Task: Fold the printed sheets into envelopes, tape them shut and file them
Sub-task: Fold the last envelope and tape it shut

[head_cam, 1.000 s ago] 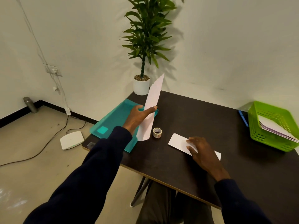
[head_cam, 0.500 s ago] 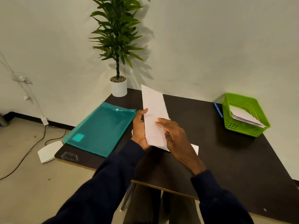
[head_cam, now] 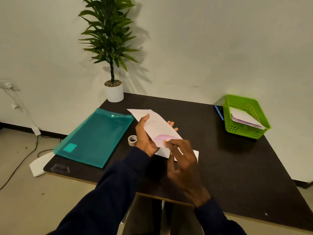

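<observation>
Dark sleeves (head_cam: 108,197) are seen coming in over the near edge of the counter (head_cam: 237,175).

Right hand (head_cam: 183,163): raised above the counter's middle. Its fingers (head_cam: 169,143) are curled onto the near end of the folded sheet (head_cam: 157,126), with the thumb below, so that end is pinched.

Left hand (head_cam: 145,135): placed under the same sheet. The thumb is laid along the sheet's left edge, and the fingers (head_cam: 171,123) are seen past its right edge, so the sheet is cradled and gripped from beneath.

The folded sheet is held clear of the counter, above its middle, with the long axis running from near right to far left. A pinkish patch is noted at the near end.

A second folded paper (head_cam: 195,153) is found flat on the counter just under the hands, and is largely covered by them.

A tape roll (head_cam: 132,140) is set on the counter just left of the left hand.

A teal folder (head_cam: 94,138) is laid flat along the counter's left edge, closed, with a pale square at its near corner.

At the far right corner a green basket (head_cam: 250,131) is placed, with papers (head_cam: 243,118) leaning inside. A blue pen (head_cam: 219,113) lies just beside its left wall.

At the far left corner a potted plant (head_cam: 113,91) is stood upright against the wall.

On the floor (head_cam: 25,200), left of the counter, a white device (head_cam: 39,164) and a cable (head_cam: 18,167) are recorded.
</observation>
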